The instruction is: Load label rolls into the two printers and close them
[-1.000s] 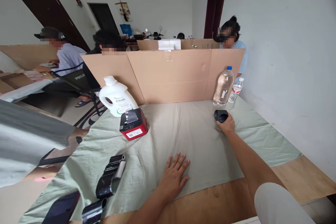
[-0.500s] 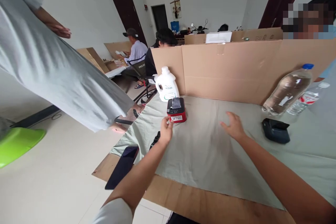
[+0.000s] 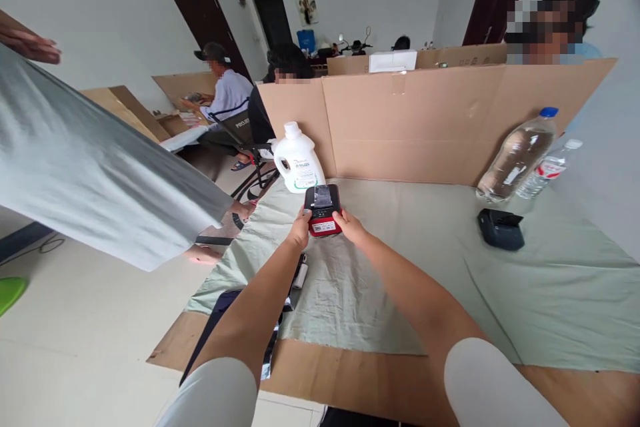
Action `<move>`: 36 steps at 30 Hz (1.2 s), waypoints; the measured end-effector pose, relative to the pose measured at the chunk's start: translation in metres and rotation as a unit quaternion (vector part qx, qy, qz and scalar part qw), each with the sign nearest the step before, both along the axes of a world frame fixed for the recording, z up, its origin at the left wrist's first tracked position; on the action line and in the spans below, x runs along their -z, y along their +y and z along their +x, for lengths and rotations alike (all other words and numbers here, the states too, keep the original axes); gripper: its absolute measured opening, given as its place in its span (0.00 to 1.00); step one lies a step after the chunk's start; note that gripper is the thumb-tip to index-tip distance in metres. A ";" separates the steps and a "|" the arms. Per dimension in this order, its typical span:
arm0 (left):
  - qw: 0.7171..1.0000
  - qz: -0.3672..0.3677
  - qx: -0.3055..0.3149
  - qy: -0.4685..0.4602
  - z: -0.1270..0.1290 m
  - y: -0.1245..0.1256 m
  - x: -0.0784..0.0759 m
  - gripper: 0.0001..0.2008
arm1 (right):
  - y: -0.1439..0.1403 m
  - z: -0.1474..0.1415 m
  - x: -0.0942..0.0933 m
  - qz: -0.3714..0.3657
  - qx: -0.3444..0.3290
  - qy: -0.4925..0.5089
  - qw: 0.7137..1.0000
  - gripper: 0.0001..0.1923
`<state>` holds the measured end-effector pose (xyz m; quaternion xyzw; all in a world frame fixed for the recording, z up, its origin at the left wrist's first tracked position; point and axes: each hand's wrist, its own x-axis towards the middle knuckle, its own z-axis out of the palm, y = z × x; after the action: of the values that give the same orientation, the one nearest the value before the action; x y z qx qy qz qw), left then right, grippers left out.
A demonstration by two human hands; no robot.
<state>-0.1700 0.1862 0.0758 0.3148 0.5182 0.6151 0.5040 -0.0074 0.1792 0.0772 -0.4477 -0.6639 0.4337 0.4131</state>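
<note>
At the far left a person in a loose grey garment (image 3: pixel 100 160) stands beside the table, apart from the work. Along the table's left side, a dark flat object (image 3: pixel 219 312) lies partly under the wearer's left forearm, with shiny black rolls (image 3: pixel 289 301) next to it; both are untouched by the hands, as far as they show. Further back, a white jug (image 3: pixel 300 163) stands upright on the green cloth (image 3: pixel 400 267), just behind the device being handled. The left hand (image 3: pixel 301 227) grips the near left side of that red-and-black device (image 3: pixel 323 212), its thumb at the corner and most of its other fingers hidden. The right hand (image 3: pixel 351 227) closes on the opposite side in the same way, so the two-handed hold looks complete. The device sits upright between the hands; whether its base rests on the cloth cannot be told. Lifting it clear or setting it elsewhere is not yet done. Well to the right, a black device (image 3: pixel 501 229) stands alone on the cloth, apparently needing no hand now, with a large bottle (image 3: pixel 517 157) and a smaller bottle (image 3: pixel 549 170) behind it.
</note>
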 end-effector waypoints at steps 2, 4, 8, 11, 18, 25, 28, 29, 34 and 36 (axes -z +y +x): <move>1.000 0.021 0.012 -0.007 0.017 -0.015 -0.005 0.22 | -0.020 0.022 -0.005 -0.005 0.003 -0.006 1.000 0.26; 0.998 0.055 0.044 -0.003 0.040 -0.037 -0.010 0.23 | -0.049 0.053 -0.010 0.003 0.008 -0.003 1.000 0.26; 0.987 0.092 0.130 0.034 0.098 -0.093 -0.008 0.27 | -0.122 0.125 -0.023 0.026 0.038 -0.009 0.999 0.28; 0.979 0.064 0.184 0.055 0.140 -0.134 0.007 0.29 | -0.176 0.168 -0.026 -0.008 0.072 -0.016 0.997 0.30; 0.973 -0.010 0.226 0.055 0.182 -0.186 0.037 0.29 | -0.242 0.204 0.009 -0.025 0.130 -0.040 0.990 0.29; 0.972 0.017 0.210 0.102 0.181 -0.193 0.040 0.28 | -0.218 0.196 0.026 0.038 0.250 -0.081 0.964 0.33; 0.971 0.033 0.203 0.124 0.179 -0.193 0.042 0.27 | -0.190 0.190 0.015 0.046 0.265 -0.075 0.960 0.31; 0.971 0.033 0.202 0.124 0.177 -0.191 0.042 0.27 | -0.183 0.188 0.012 0.034 0.262 -0.062 0.962 0.31; 0.965 0.069 0.216 0.134 0.162 -0.170 0.035 0.28 | -0.180 0.180 0.006 0.031 0.265 -0.009 0.964 0.32; 0.950 0.117 0.243 0.155 0.157 -0.157 0.028 0.27 | -0.188 0.177 0.010 0.054 0.264 -0.034 0.962 0.28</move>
<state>-0.0135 0.0289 0.0476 0.5797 0.4224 0.4738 0.5110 0.1693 -0.0092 0.0668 -0.5987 -0.5583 0.2566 0.5138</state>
